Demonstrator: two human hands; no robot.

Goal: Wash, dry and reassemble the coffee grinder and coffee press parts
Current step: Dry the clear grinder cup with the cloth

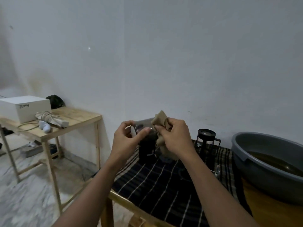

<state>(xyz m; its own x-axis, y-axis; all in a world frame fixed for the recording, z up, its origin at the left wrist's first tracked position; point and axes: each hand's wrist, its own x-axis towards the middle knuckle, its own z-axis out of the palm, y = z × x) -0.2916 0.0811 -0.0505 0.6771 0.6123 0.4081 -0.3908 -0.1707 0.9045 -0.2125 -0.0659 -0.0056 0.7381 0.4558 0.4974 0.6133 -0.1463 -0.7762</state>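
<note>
- Centre of the frame: the left hand [126, 140] is up in front of the wall, thumb and fingertips curled in a pinching grip on a clear plastic cup [143, 126].
- The cup lies tilted, in the air between the two hands, its near edge inside the left grip and its far side against the cloth.
- The right hand [175, 136] has its grip clenched round a bunched beige cloth [159, 119]; one corner sticks up above the knuckles and the rest hangs below the palm.
- The cloth touches the cup's right side, just beside the left thumb tip.
- Directly under the cup stands a dark grinder body [146, 149], upright on the surface; whether the cup touches its top cannot be told.
- A black striped mat [164, 185] covers most of the surface [265, 213].
- To the right of centre, a coffee press [207, 140] stands upright at the back of the mat, well apart from both hands.
- At the right edge, a grey basin [262, 182] holds brownish water.
- In the left of the frame, a wooden side table [78, 118] carries a white box [24, 107] and coiled cable.
</note>
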